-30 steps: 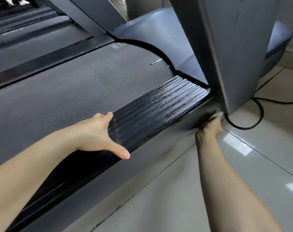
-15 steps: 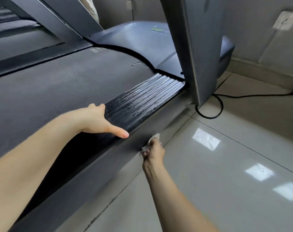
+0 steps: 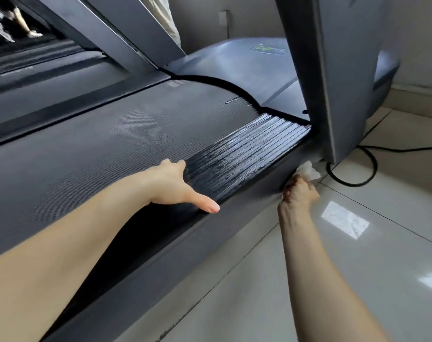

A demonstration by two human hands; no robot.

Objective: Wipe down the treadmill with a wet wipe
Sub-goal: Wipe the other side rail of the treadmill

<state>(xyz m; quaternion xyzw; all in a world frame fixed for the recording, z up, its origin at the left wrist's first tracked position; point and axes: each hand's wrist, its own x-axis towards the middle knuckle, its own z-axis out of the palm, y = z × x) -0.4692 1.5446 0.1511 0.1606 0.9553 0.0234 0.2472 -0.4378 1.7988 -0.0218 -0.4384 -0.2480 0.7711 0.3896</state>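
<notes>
The left hand (image 3: 175,186) rests flat on the dark grey treadmill's (image 3: 111,149) ribbed black side rail (image 3: 247,154); the right hand (image 3: 299,193) presses a crumpled white wet wipe (image 3: 308,170) against the frame's outer edge.

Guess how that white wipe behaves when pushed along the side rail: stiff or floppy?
Likely floppy: the wet wipe sits crumpled in the right hand, bunched against the side rail. Probably light, held by fingers alone. It may drag rather than slide; the ribbed strip looks streaked wet.

White wet wipe (image 3: 308,170), ribbed black side rail (image 3: 242,154)
</notes>
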